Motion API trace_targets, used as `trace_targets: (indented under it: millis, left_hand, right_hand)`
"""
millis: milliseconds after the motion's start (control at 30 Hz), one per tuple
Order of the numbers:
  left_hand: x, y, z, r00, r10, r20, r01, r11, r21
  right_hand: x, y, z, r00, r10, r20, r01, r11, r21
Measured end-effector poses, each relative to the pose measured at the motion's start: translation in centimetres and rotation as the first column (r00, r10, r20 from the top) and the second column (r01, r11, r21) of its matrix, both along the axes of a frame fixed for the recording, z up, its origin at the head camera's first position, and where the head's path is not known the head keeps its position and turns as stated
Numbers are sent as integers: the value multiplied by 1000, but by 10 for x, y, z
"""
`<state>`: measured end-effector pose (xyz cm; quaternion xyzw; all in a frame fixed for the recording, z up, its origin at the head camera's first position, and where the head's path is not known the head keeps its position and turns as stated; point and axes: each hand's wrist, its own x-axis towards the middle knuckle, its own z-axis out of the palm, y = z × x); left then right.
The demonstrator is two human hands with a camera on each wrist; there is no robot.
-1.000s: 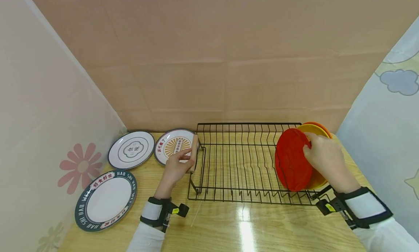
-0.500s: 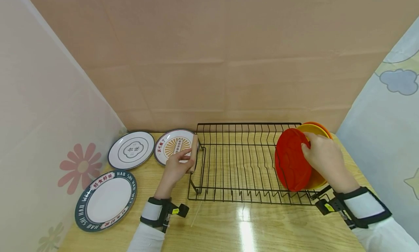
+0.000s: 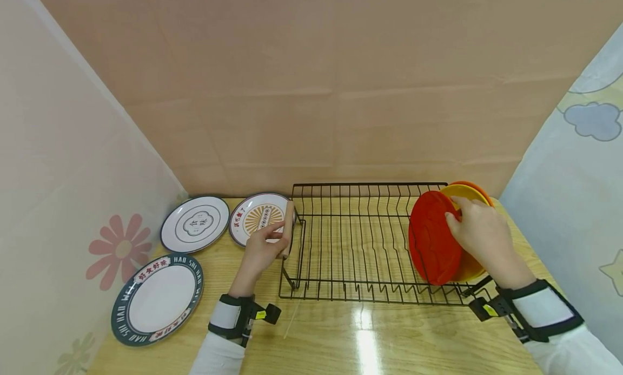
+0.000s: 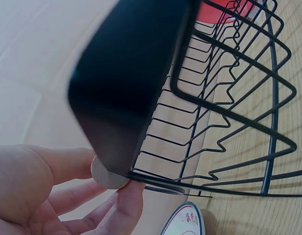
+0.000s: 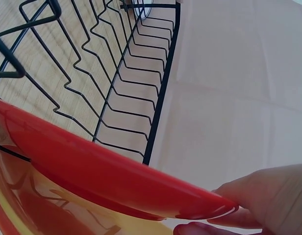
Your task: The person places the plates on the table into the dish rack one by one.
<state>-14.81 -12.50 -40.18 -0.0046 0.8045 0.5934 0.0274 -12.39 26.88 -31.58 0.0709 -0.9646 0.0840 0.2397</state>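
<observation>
Three bright plates stand tilted at the right end of a black wire dish rack [image 3: 370, 184]: the red plate [image 3: 433, 239] leftmost, then the yellow plate [image 3: 469, 269], then the orange plate [image 3: 482, 189]. Right hand [image 3: 479, 229] has the red plate's upper rim pinched, thumb and fingers barely parted. Left hand [image 3: 264, 248] has thumb and fingers curled round the rack's wooden handle [image 3: 289, 223], spread about as wide as the dowel. Red looks like glossy plastic to me, so probably light, stiff, a bit slippery, not very breakable. I'd grab that top rim, thumb on the face, fingers behind, clear of the wires.
</observation>
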Motion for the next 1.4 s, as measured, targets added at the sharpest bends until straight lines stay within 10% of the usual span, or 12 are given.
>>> trace_targets:
  millis: [433, 733, 1400]
  left_hand:
    - [12, 5, 28, 1000, -8, 23, 8, 1000, -6]
    - [0, -1, 0, 1000, -5, 6, 5, 1000, 5]
    - [0, -1, -1, 1000, -1, 13, 1, 1000, 9]
  right_hand:
    - [0, -1, 0, 1000, 5, -12, -5, 1000, -6]
    - [1, -4, 1, 999, 15, -28, -16, 1000, -18]
    - [3, -10, 0, 998, 32, -54, -32, 999, -9]
